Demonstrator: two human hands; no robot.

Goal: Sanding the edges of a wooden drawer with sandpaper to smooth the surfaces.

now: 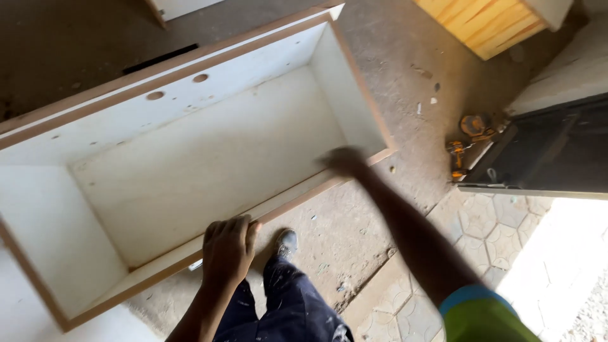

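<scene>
— Position of the work?

— A large open white laminated wooden box with brown raw edges lies tilted on the concrete floor, its 7 o'clock corner cut off by the frame.

— Hands?

— Left hand curled over the near rim at 6 o'clock, fingers closed on the edge. Right hand, at 3 o'clock on the corner, is motion-blurred; its grip cannot be judged.

— Surroundings?

— An orange power drill at 3 o'clock, partly hidden behind a dark panel.

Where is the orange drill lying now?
The orange drill lies on the floor at the right of the head view, beside the dark panel, beyond the right hand.
</scene>
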